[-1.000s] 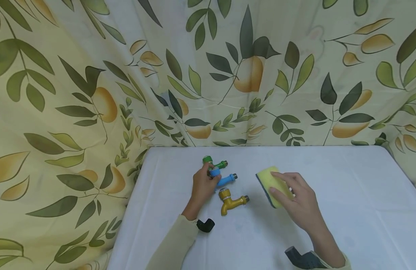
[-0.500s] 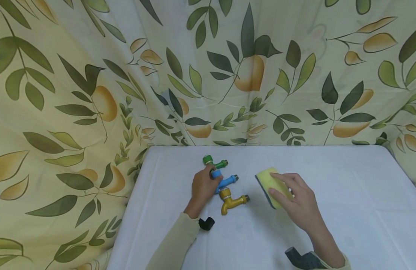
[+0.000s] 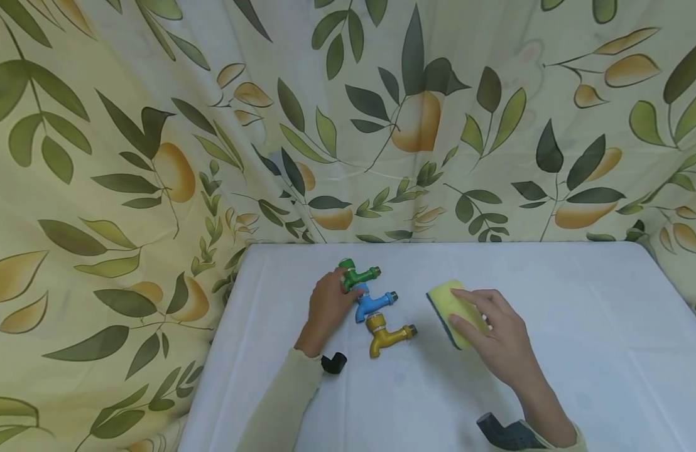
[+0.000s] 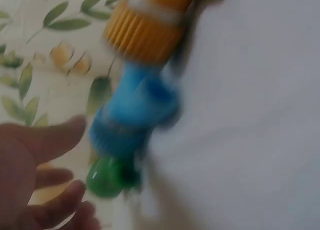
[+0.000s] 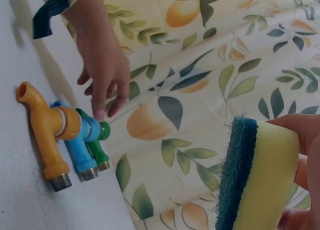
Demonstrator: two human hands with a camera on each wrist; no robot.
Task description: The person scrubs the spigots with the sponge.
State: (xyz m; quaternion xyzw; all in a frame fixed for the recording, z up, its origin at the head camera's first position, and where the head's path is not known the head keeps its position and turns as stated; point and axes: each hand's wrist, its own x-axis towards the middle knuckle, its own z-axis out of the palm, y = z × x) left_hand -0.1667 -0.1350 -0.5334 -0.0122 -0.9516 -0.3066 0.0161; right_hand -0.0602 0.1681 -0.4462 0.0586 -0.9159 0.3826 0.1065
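Observation:
Three toy-like taps lie in a row on the white table: a green tap (image 3: 359, 275) at the back, a blue tap (image 3: 375, 302) in the middle and a yellow tap (image 3: 389, 336) in front. Beside the green and blue taps is my left hand (image 3: 328, 302), thumb and fingers spread apart. In the left wrist view nothing sits in that hand (image 4: 45, 170); the taps look blurred there. My right hand (image 3: 503, 336) pinches a yellow sponge (image 3: 458, 311) between thumb and fingers, above the table. The sponge's dark green scouring side (image 5: 239, 165) faces the taps.
The white table (image 3: 597, 351) extends to the right of the taps. A patterned curtain (image 3: 472, 157) with leaves and fruit hangs behind it and along its left side. Dark camera mounts (image 3: 333, 363) sit at both wrists.
My left hand has let go of the blue tap's knob and shifted left and slightly back, towards the green tap. The right hand and sponge have stayed nearly still.

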